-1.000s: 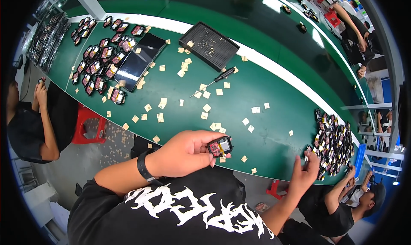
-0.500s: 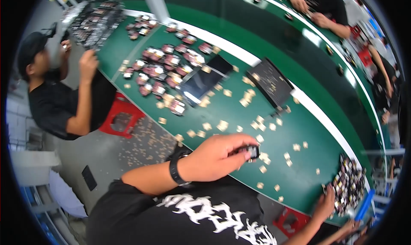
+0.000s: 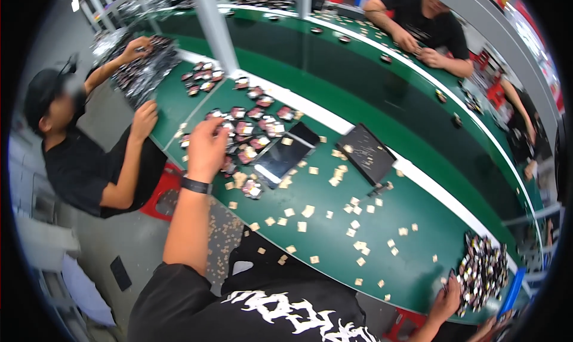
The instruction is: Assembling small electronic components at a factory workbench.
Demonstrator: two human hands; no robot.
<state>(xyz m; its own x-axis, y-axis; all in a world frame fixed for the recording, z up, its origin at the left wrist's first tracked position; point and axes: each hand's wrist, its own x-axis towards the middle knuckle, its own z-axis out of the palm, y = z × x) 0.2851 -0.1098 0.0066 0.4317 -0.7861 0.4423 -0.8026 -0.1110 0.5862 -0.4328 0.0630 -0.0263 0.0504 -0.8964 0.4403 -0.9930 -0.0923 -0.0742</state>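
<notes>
My left hand [image 3: 208, 151], with a dark band on the wrist, reaches over a cluster of small black cases with pink and white faces [image 3: 244, 128]. Its fingers are bent down and closed; what lies in them is hidden behind the hand. My right hand [image 3: 446, 298] is at the near edge of a dense heap of small dark pieces [image 3: 484, 270]. Its fingers are closed on a small dark piece [image 3: 452, 275], too small to name more closely. A dark tablet-like panel [image 3: 283, 155] lies beside the cluster.
Small beige squares [image 3: 308, 211] lie scattered over the green table [image 3: 322, 240]. A black tray [image 3: 367, 153] stands near the white rail. A grey post [image 3: 216, 31] rises at the back. At left a co-worker [image 3: 89, 157] touches clear bags [image 3: 149, 73]; another person [image 3: 424, 31] sits across.
My left hand has moved from the table's near middle, where it held a small black case, leftward to the cluster. My right hand stays by the heap. The left co-worker's arm now reaches to the bags.
</notes>
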